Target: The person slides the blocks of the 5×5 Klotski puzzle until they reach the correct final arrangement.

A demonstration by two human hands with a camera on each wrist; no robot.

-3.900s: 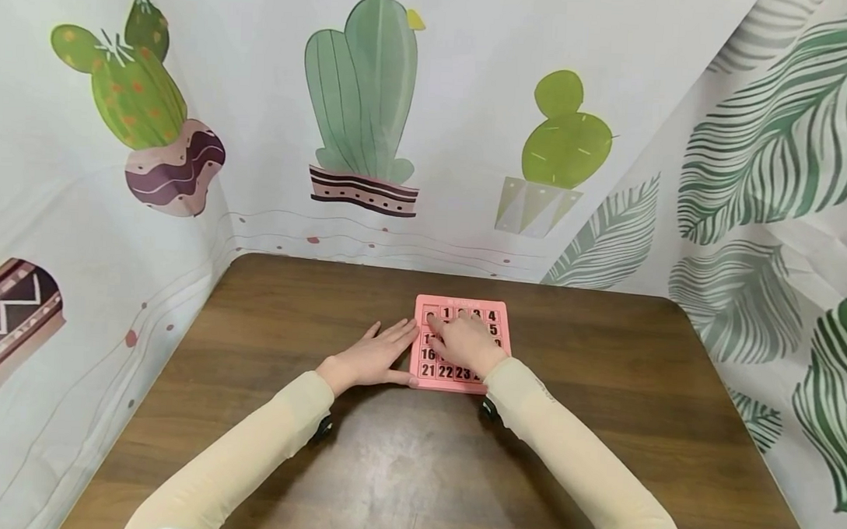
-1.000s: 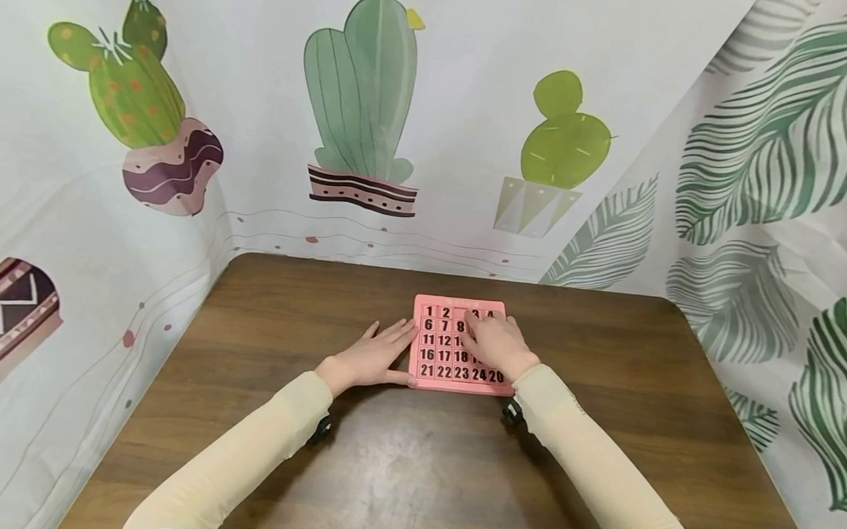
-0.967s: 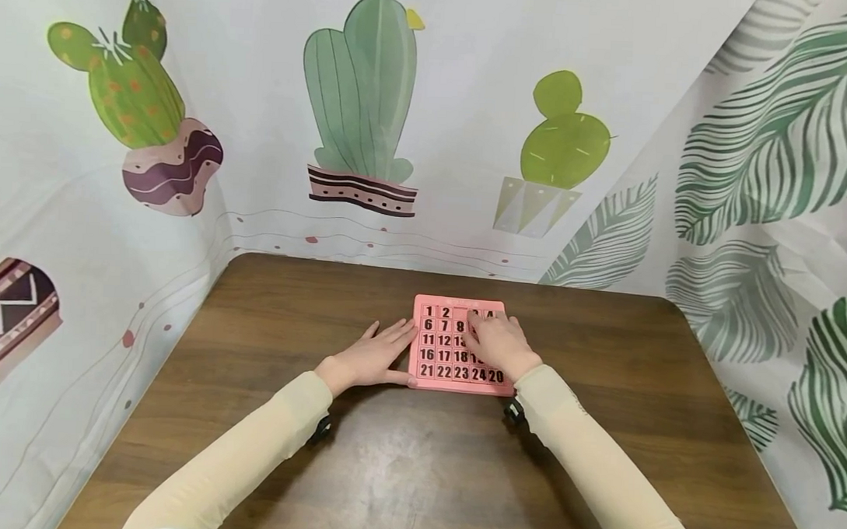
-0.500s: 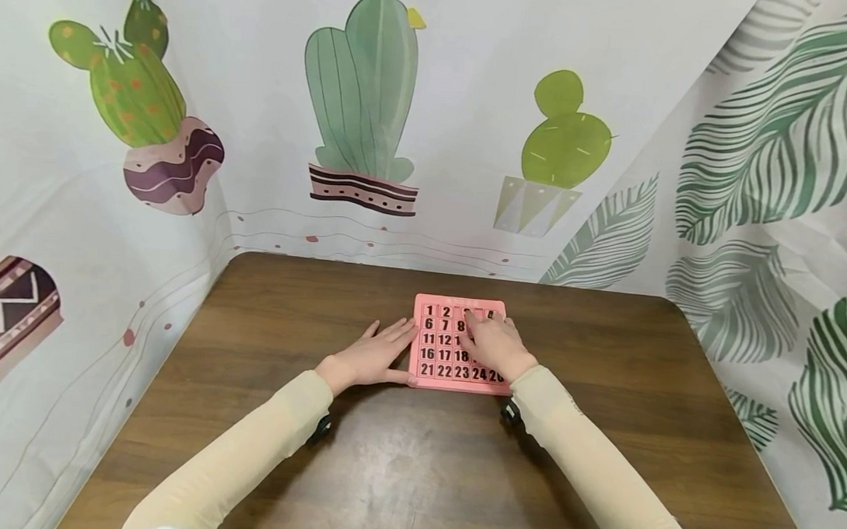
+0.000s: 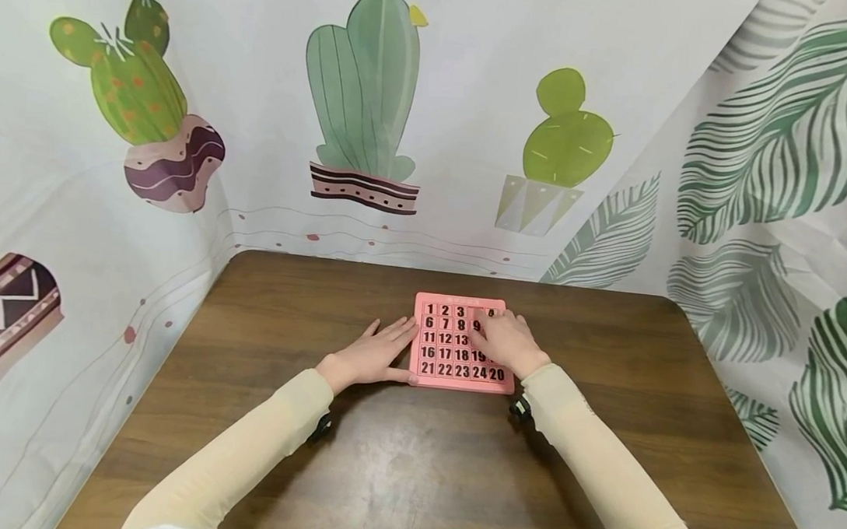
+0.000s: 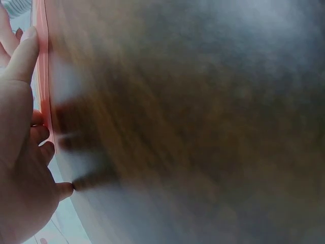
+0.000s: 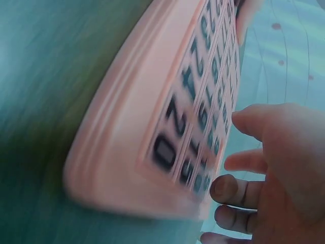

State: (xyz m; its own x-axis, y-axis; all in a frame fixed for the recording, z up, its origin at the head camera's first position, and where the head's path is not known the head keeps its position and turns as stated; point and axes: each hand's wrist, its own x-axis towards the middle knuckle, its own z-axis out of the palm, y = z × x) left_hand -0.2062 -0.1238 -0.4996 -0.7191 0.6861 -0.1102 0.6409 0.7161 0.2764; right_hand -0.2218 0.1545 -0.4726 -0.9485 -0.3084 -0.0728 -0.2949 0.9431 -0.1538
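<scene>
A pink number slide puzzle (image 5: 461, 381) lies on the wooden table, its black-numbered tiles in rows. The top row reads 1, 2, 3, a gap partly under my fingertip, then 4. My left hand (image 5: 367, 357) rests with fingers extended along the puzzle's left edge, thumb at the lower left corner. In the left wrist view the thumb (image 6: 26, 56) lies against the pink frame (image 6: 42, 61). My right hand (image 5: 508, 341) is over the upper right tiles, index finger near the gap, other fingers loosely bent. It covers several tiles at the right. The right wrist view shows tile 20 (image 7: 165, 152) close up.
The brown table (image 5: 388, 466) extends around the puzzle on all sides. A white cloth backdrop (image 5: 464, 102) printed with cacti and leaves hangs behind and beside the table. Dark wrist cameras (image 5: 520, 409) sit under both sleeves.
Tiles 1, 2 and 3 have slid left along the top row, tile 3 most recently, so the gap now lies beside 4. The right hand has shifted right; the left hand stays put.
</scene>
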